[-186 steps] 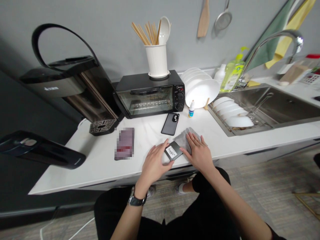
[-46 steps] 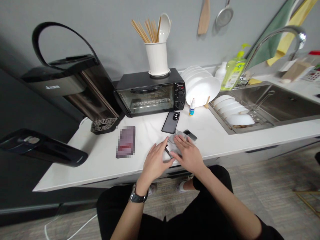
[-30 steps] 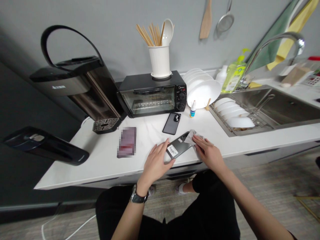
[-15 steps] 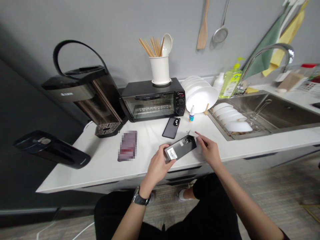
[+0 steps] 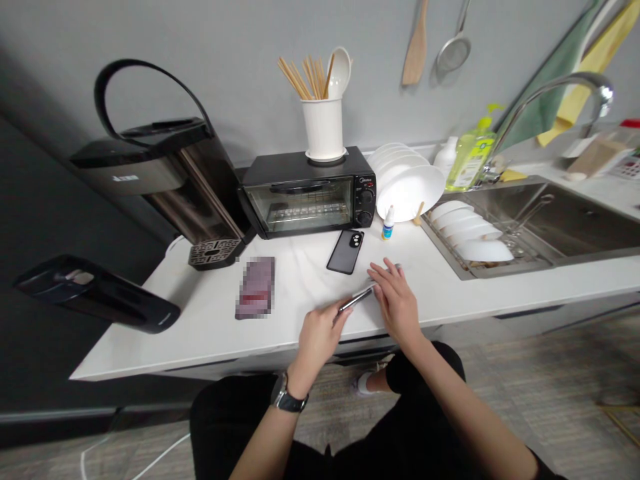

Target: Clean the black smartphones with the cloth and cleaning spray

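White countertop [image 5: 295, 287] below; left hand [image 5: 319, 333] closed around a tilted phone [image 5: 355, 299], right hand [image 5: 399, 305] outstretched, its hold unclear.

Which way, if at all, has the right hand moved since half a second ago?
Yes: against the toaster oven, the right hand has shifted leftward, toward the left hand.

Near the front edge of the counter [image 5: 295, 287], the phone [image 5: 355, 301], flat a second ago, is now tipped side-on in the left hand [image 5: 319, 333], its label out of sight. The right hand's [image 5: 399, 305] fingers now stretch out, largely hiding the cloth [image 5: 399, 267].
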The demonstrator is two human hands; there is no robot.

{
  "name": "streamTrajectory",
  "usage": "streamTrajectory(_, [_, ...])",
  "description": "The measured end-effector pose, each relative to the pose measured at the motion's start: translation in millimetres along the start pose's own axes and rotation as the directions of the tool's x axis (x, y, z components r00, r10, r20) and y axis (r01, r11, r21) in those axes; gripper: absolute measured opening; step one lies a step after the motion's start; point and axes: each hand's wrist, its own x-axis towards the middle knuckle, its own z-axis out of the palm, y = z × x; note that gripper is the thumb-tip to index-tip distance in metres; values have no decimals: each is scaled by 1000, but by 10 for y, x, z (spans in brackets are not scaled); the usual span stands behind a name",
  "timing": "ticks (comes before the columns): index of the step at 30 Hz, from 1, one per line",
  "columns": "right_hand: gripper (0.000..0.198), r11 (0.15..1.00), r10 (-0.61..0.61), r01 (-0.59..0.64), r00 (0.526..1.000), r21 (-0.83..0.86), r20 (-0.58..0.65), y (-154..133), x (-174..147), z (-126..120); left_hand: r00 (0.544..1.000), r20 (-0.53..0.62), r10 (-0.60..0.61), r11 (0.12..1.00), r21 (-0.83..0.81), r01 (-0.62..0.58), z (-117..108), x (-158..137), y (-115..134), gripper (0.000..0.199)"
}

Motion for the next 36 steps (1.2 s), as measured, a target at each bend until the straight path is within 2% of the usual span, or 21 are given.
streamTrajectory(3, [45, 991, -132, 135, 980, -4, 150, -284, -109, 111, 999, 39, -33, 985, 168, 26, 26, -3, -22, 26])
streamTrajectory(6, [50, 960, -280, 278, 930, 43, 240, -513, -201, 223, 992, 109, -58, 950, 313, 21, 42, -1, -41, 25])
streamTrajectory(9, [49, 948, -312, 319, 911, 22, 270, -535, -207, 251, 988, 137, -73, 940, 341, 22, 30, 4, -28, 34])
streamTrajectory(12, [45, 966, -228, 253, 934, -59, 275, -363, -125, 168, 991, 106, -86, 960, 274, 54, 0, 7, 15, 26])
streamTrajectory(16, [38, 982, -99, 129, 973, -136, 208, -28, 48, -29, 999, 23, -24, 995, 95, 22, -12, 1, 45, 32])
streamTrajectory(20, [35, 989, 29, -8, 990, -145, 138, 205, 179, -133, 1000, -5, -17, 996, 84, 18, 7, -5, 26, 34])
streamTrajectory(23, [38, 986, 114, -105, 992, -132, 55, 227, 196, -100, 1000, -9, -24, 995, 91, 25, 12, -4, 22, 34])
streamTrajectory(26, [38, 984, 128, -125, 992, -130, 16, 91, 150, -17, 1000, -16, -24, 995, 91, 25, 3, 1, 36, 34])
streamTrajectory(30, [35, 995, 2, 11, 993, -103, 117, -286, 35, 106, 999, 6, -43, 988, 151, 41, 6, 8, 31, 28])
streamTrajectory(33, [34, 984, -161, 174, 959, -32, 234, -544, -43, 193, 996, 69, -54, 958, 284, 32, 32, 12, -10, 25])
streamTrajectory(36, [35, 957, -282, 292, 925, 0, 256, -625, -71, 240, 995, 101, 0, 939, 343, -35, 54, 17, -43, 30])
